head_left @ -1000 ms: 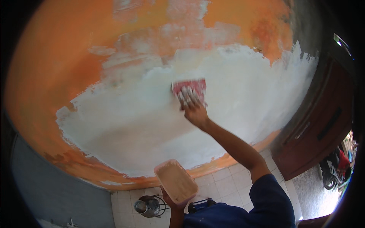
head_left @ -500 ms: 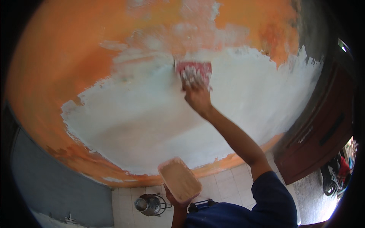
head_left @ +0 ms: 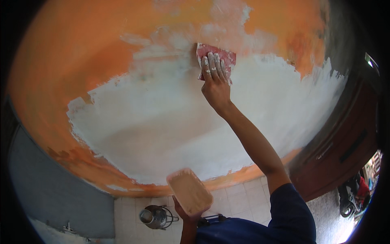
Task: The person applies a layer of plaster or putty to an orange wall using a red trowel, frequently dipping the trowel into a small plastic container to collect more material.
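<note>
My right hand (head_left: 215, 79) is raised and presses a red sanding sheet (head_left: 217, 57) flat against the wall, at the upper edge of a broad white putty patch (head_left: 195, 118). Its fingers are spread over the sheet and smeared with white. The wall around the patch is orange (head_left: 81, 61). My left hand (head_left: 185, 211) is low in the picture and holds up a small tan rectangular tray (head_left: 189, 191) from beneath. Only its fingers show under the tray.
A dark brown wooden door (head_left: 345, 142) stands at the right. A metal pot on a stand (head_left: 154, 216) sits on the white tiled floor (head_left: 239, 199) below. A grey wall (head_left: 53, 191) is at the lower left. A parked motorbike (head_left: 352, 195) shows outside at the far right.
My right hand has slid the red sheet upward on the wall, from within the white patch to its upper edge. The tray in my left hand stays about where it was.
</note>
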Tool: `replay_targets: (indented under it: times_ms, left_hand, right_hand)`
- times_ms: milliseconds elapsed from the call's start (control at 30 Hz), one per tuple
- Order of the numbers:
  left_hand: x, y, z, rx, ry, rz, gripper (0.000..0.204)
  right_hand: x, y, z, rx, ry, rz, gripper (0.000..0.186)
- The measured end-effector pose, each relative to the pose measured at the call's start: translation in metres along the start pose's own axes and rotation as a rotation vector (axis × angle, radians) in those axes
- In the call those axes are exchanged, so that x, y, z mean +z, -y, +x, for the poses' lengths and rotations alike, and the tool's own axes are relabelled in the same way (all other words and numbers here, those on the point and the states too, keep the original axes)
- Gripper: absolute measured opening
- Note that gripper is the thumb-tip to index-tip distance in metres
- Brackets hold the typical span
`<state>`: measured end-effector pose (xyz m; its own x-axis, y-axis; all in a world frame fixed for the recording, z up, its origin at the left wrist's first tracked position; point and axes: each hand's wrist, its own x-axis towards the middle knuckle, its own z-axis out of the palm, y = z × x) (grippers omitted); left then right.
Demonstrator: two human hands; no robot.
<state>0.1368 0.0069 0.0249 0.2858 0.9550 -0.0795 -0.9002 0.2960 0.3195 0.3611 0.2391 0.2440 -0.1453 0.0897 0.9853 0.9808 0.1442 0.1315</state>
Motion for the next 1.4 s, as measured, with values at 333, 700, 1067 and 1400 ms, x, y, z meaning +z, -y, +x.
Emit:
replay_targets:
  times_ms: [333, 700, 1067, 1400]
  left_hand:
    - [-0.048, 0.0, 0.007, -0.043, 0.089, -0.065, 0.069]
    - [0.012, -0.007, -0.015, 0.003, -0.068, 0.091, 0.085]
    - [-0.001, 0.0, -0.018, 0.155, -0.019, 0.196, 0.083]
    - [-0.054, 0.011, -0.002, 0.299, 0.115, 0.622, 0.061]
  right_hand:
    - [0.02, 0.005, -0.101, -0.003, 0.349, 0.063, 0.053]
    - [-0.046, 0.01, -0.053, 0.017, 0.114, 0.117, 0.05]
    - [0.0, 0.028, -0.186, 0.052, 0.265, 0.159, 0.058]
    - [-0.019, -0.041, -0.082, 0.219, 0.012, 0.032, 0.064]
